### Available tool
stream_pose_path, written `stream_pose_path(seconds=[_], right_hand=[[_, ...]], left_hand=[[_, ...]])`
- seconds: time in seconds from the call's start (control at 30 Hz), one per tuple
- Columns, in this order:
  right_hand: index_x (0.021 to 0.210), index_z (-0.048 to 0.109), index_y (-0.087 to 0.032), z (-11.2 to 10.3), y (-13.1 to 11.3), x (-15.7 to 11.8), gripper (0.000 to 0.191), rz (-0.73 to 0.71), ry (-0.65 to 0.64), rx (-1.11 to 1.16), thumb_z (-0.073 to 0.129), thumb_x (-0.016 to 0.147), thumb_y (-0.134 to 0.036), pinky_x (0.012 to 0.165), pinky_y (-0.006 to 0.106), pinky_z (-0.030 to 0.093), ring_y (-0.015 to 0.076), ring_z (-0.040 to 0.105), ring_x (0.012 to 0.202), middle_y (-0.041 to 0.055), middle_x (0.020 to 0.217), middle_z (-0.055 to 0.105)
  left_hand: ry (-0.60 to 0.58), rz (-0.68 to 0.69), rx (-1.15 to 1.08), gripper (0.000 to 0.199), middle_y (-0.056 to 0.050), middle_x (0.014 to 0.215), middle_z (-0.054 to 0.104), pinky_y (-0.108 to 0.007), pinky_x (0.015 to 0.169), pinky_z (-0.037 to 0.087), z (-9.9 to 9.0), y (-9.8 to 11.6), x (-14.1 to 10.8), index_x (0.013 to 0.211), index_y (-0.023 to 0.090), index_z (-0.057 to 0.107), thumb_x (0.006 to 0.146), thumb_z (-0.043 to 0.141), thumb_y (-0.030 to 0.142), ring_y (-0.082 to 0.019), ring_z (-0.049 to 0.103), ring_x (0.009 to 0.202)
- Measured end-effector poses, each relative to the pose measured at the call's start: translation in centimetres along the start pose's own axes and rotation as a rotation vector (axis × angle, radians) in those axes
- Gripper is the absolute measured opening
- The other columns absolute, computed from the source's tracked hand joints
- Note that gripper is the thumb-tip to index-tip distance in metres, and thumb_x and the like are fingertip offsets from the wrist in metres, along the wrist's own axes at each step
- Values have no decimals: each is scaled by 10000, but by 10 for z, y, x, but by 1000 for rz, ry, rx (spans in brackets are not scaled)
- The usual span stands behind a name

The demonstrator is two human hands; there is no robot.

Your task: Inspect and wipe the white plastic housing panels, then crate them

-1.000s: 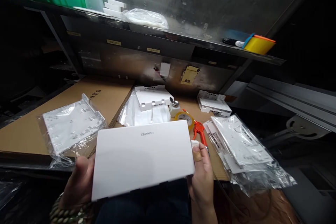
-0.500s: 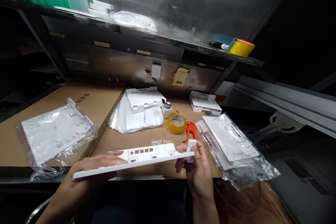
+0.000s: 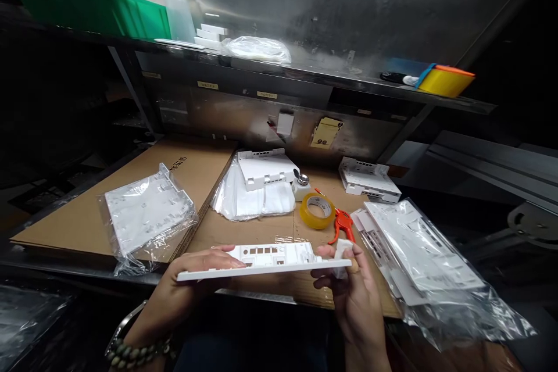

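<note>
A white plastic housing panel [image 3: 279, 268], with a row of square cutouts along its raised wall, is held nearly edge-on in front of me. My left hand [image 3: 200, 267] grips its left end, fingers on top and the thumb hidden beneath. At the right end, my right hand [image 3: 355, 288] pinches a folded white cloth or wipe [image 3: 343, 250] close against the panel's edge. Beyond the right hand lie an orange-red air blow gun [image 3: 343, 224] and a roll of yellowish tape [image 3: 306, 218].
Bagged white panels [image 3: 425, 250] lie on the right, another bagged panel [image 3: 146, 209] on cardboard [image 3: 82, 203] at left. Behind are a white housing [image 3: 268, 168] on plastic bags, a pump-top bottle [image 3: 300, 189] and another housing [image 3: 370, 180]. A metal shelf [image 3: 314, 72] spans above.
My view has swung left, so everything sits further right in the picture. The panel looks more level now. Both hands keep their hold, the right one still with the white cloth.
</note>
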State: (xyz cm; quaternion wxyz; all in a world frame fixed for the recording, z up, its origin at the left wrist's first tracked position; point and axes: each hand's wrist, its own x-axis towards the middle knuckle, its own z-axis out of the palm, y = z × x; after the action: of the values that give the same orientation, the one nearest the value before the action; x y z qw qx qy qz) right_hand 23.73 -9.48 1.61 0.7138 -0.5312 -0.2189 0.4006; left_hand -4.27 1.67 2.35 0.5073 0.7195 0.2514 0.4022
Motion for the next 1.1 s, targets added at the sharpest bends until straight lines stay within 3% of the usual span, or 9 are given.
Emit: stream_pose_path(seconds=[0.1, 0.17, 0.23, 0.37, 0.5, 0.67, 0.9, 1.0, 1.1], right_hand=[[1179, 574, -257, 1, 0, 27, 366, -229, 16, -278, 581, 975, -561, 592, 315, 589, 161, 702, 681, 82, 1140, 730], [1176, 622, -246, 8, -4, 62, 354, -440, 29, -585, 520, 1002, -538, 719, 358, 605, 192, 719, 822, 92, 1166, 712], [1104, 699, -235, 21, -12, 107, 323, -549, 10, -802, 570, 977, -503, 891, 392, 576, 238, 693, 1036, 97, 1188, 700], [1049, 723, -197, 54, -29, 193, 175, -568, -62, -1130, 636, 974, -328, 1006, 443, 517, 238, 654, 1100, 78, 1128, 711], [1008, 705, -177, 77, -39, 232, 152, -516, -155, -1451, 677, 976, -324, 994, 463, 537, 223, 660, 1094, 60, 1127, 713], [1037, 703, -172, 84, -37, 235, 179, -480, -214, -1677, 669, 984, -339, 1006, 473, 540, 230, 661, 1122, 70, 1170, 707], [944, 714, -159, 87, -44, 232, 102, -486, -189, -1658, 676, 962, -252, 1004, 469, 511, 242, 654, 1109, 74, 1106, 719], [941, 735, -180, 83, -55, 202, 114, -549, -158, -1512, 630, 969, -217, 933, 403, 506, 245, 659, 1056, 85, 1077, 726], [1018, 719, -217, 79, -60, 142, 151, -620, -204, -1323, 602, 999, -311, 828, 314, 519, 193, 669, 952, 48, 1059, 725]], left_hand=[[64, 10, 66, 159, -39, 1045, 826, -392, 1078, 543, 0, 3, -4, 1034, 304, 829, 954, 692, 308, -279, 736, 1129], [183, 33, 147, 162, -19, 1112, 815, -323, 1010, 583, 1, 3, -5, 1047, 308, 821, 920, 735, 257, -259, 737, 1131], [325, 84, 239, 188, -3, 1151, 805, -293, 960, 608, 5, -1, -3, 1072, 303, 809, 901, 760, 242, -239, 756, 1076], [496, 221, 320, 315, 33, 1178, 792, -318, 1060, 559, 17, -24, 6, 1169, 310, 767, 888, 766, 167, -204, 746, 1079], [425, 261, 388, 367, 24, 1298, 746, -278, 1125, 487, 28, -54, 14, 1276, 313, 710, 945, 681, 157, -182, 703, 1184], [366, 148, 477, 297, 51, 1211, 780, -169, 1004, 527, 35, -64, 14, 1249, 333, 698, 956, 700, 284, -145, 742, 1095], [372, 224, 426, 447, -6, 1330, 729, -304, 1122, 505, 37, -69, 12, 1352, 298, 661, 948, 668, 108, -198, 697, 1201], [398, 254, 426, 454, -7, 1289, 747, -304, 1127, 500, 39, -67, 10, 1327, 283, 679, 933, 659, 58, -194, 700, 1187], [399, 292, 456, 469, -4, 1277, 751, -291, 1111, 509, 40, -56, 9, 1322, 275, 679, 927, 641, 24, -186, 700, 1184]])
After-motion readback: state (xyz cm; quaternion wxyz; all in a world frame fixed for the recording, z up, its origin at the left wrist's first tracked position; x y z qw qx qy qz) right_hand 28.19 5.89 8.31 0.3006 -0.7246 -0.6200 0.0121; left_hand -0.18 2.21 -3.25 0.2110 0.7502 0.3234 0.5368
